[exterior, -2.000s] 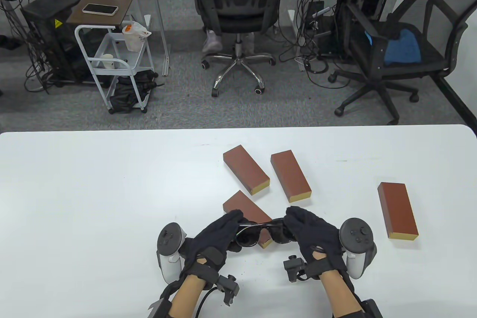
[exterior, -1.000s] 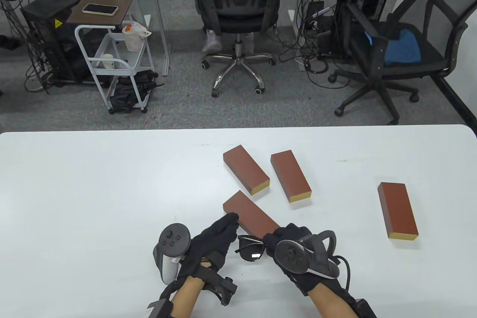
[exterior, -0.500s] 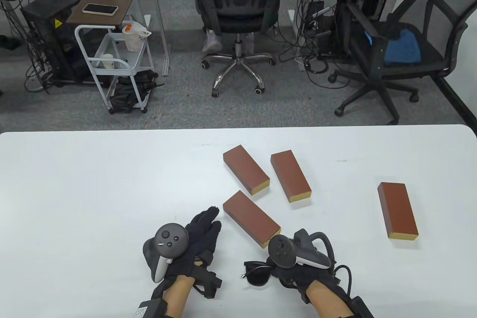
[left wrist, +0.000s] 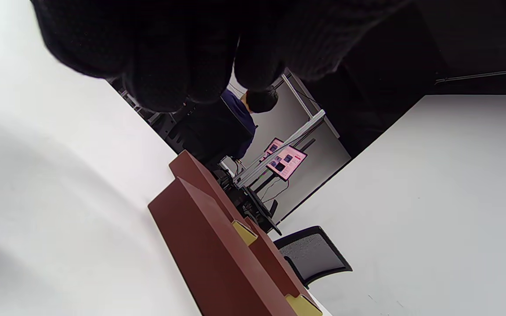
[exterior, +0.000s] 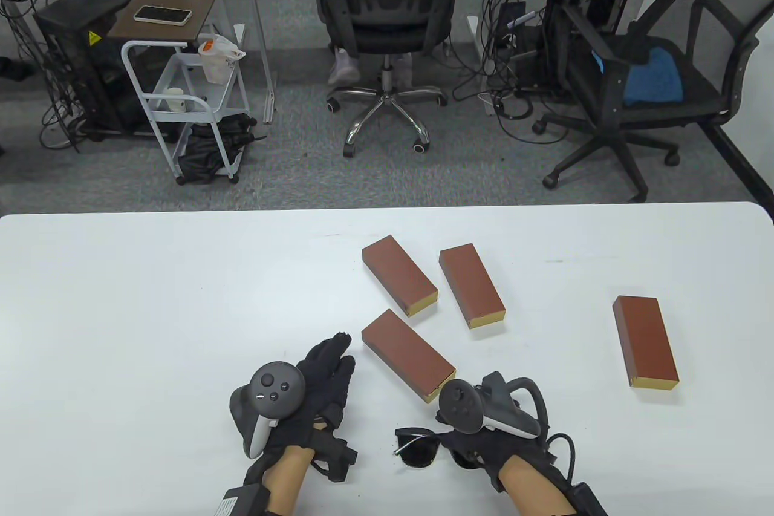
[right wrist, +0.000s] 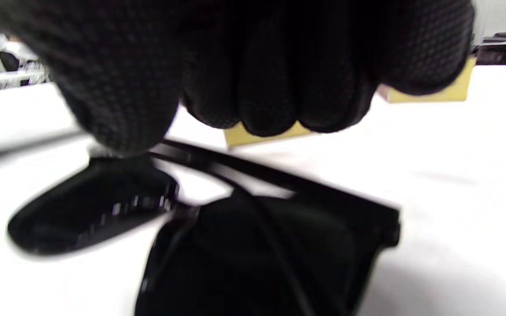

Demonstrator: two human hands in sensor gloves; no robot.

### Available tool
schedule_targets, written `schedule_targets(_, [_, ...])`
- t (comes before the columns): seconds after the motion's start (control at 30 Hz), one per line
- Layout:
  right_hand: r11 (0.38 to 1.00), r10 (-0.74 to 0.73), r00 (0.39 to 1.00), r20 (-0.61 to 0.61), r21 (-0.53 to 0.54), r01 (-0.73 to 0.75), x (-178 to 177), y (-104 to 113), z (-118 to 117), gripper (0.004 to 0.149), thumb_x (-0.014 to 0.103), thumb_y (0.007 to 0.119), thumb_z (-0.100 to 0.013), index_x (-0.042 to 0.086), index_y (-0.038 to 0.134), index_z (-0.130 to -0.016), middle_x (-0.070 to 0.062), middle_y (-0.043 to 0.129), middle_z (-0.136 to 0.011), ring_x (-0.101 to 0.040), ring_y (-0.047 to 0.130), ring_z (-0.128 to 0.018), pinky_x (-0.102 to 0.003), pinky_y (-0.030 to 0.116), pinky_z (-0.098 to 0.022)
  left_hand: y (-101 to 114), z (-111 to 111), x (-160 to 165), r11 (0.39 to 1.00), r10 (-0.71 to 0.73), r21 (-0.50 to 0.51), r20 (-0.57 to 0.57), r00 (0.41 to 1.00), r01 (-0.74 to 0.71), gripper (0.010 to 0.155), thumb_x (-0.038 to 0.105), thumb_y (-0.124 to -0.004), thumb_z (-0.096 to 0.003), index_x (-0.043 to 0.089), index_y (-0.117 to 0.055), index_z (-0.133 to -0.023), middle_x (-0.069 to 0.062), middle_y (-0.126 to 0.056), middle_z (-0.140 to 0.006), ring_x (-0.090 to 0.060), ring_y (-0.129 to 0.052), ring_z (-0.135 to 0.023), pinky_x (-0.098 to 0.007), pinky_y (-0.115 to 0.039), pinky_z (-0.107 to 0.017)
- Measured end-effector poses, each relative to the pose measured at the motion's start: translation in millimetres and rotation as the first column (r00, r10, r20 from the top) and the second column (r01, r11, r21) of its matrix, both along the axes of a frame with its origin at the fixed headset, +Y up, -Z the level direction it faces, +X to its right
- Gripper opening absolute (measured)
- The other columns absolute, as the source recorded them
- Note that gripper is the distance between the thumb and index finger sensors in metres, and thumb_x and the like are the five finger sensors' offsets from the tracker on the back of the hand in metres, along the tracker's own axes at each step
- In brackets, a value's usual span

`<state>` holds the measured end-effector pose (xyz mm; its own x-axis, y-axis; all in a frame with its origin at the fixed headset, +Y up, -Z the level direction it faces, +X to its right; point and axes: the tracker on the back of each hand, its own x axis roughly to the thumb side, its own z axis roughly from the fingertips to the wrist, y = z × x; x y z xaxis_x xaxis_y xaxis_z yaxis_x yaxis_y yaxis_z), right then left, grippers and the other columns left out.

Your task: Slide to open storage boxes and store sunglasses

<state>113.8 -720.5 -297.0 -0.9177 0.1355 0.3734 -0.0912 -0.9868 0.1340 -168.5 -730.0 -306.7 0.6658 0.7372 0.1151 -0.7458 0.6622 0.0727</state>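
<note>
Black sunglasses [exterior: 416, 447] lie folded low over the white table [exterior: 151, 310] near its front edge. My right hand [exterior: 467, 450] grips them at their right end; the tracker hides most of it. In the right wrist view, blurred, its curled fingers [right wrist: 279, 79] hang over the sunglasses [right wrist: 253, 232] and the thumb touches the frame. My left hand [exterior: 331, 362] holds nothing, its fingers stretched towards the near-left corner of the nearest brown storage box [exterior: 408, 354], just short of it. That box [left wrist: 218, 259] is closed, its yellow end facing my right hand.
Three more closed brown boxes lie on the table: two side by side beyond the nearest one [exterior: 399, 275] [exterior: 471, 285], and one far right [exterior: 645, 340]. Office chairs and a white cart [exterior: 181, 111] stand on the floor past the table's far edge.
My left hand let go of the sunglasses and moved left beside the nearest box. My right hand pulled the sunglasses off the box towards the table's front edge. Little moved in the last half second.
</note>
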Motion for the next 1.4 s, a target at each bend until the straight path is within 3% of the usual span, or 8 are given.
schedule_targets(0.2, [0.963,-0.127,0.978,0.167,0.257,0.081,46,34,-8,0.053,0.049,0.092,-0.030,0.023,0.088,-0.076,-0.011,0.091,-0.080,-0.037,0.089,-0.071,-0.054,0.076,-0.053,1,2,3,0.994,-0.101,0.046,0.005,0.995,0.101,0.056,0.046,-0.074,-0.0545,0.027,-0.071,-0.107,-0.011,-0.074,-0.111,-0.039,-0.078,-0.098,-0.063,-0.069,-0.064])
schedule_targets(0.3, [0.941,-0.189,0.948,0.256,0.323,0.101,78,37,-19,0.057,0.052,0.090,-0.031,0.023,0.084,-0.079,-0.011,0.086,-0.086,-0.038,0.085,-0.077,-0.055,0.073,-0.056,3,2,7,0.987,-0.147,0.061,0.018,0.989,0.146,0.058,0.048,-0.074,-0.0542,0.029,-0.068,-0.108,-0.012,-0.071,-0.113,-0.039,-0.074,-0.101,-0.064,-0.066,-0.066])
schedule_targets(0.47, [0.968,-0.140,0.891,0.433,0.249,0.031,133,15,-38,0.064,0.056,0.087,-0.031,0.023,0.077,-0.085,-0.012,0.077,-0.094,-0.040,0.075,-0.085,-0.057,0.066,-0.061,2,2,11,0.990,-0.135,0.054,0.031,0.990,0.133,0.058,0.049,-0.074,-0.0540,0.028,-0.068,-0.108,-0.012,-0.070,-0.113,-0.040,-0.073,-0.101,-0.065,-0.065,-0.066])
schedule_targets(0.7, [0.972,0.089,0.774,0.627,0.114,-0.204,192,-13,-62,0.075,0.062,0.085,-0.030,0.027,0.064,-0.093,-0.010,0.061,-0.103,-0.039,0.060,-0.095,-0.058,0.058,-0.067,1,4,13,0.988,-0.149,0.052,0.044,0.988,0.147,0.059,0.049,-0.073,-0.0542,0.029,-0.068,-0.109,-0.012,-0.070,-0.113,-0.040,-0.072,-0.103,-0.066,-0.064,-0.067])
schedule_targets(1.07, [0.977,0.186,0.519,0.834,-0.100,-0.190,250,-31,-78,0.090,0.072,0.082,-0.027,0.032,0.043,-0.099,-0.011,0.039,-0.110,-0.041,0.047,-0.100,-0.060,0.051,-0.070,3,3,16,0.994,-0.092,0.063,0.055,0.994,0.088,0.057,0.049,-0.072,-0.0546,0.029,-0.069,-0.108,-0.012,-0.072,-0.112,-0.040,-0.072,-0.102,-0.066,-0.064,-0.067])
schedule_targets(1.27, [0.972,0.228,0.455,0.861,-0.177,-0.154,264,-43,-81,0.091,0.073,0.080,-0.028,0.036,0.038,-0.099,-0.013,0.036,-0.110,-0.044,0.050,-0.098,-0.061,0.052,-0.069,2,3,10,0.995,-0.084,0.059,0.031,0.996,0.082,0.057,0.049,-0.072,-0.0546,0.028,-0.069,-0.108,-0.011,-0.073,-0.112,-0.040,-0.073,-0.101,-0.066,-0.064,-0.067])
schedule_targets(1.4, [0.988,0.156,0.464,0.872,-0.135,-0.079,267,-46,-83,0.088,0.065,0.083,-0.029,0.034,0.039,-0.098,-0.017,0.044,-0.107,-0.042,0.066,-0.090,-0.059,0.059,-0.066,2,3,8,0.994,-0.093,0.058,0.011,0.996,0.092,0.057,0.049,-0.072,-0.0548,0.028,-0.070,-0.108,-0.012,-0.074,-0.111,-0.040,-0.074,-0.101,-0.066,-0.064,-0.067])
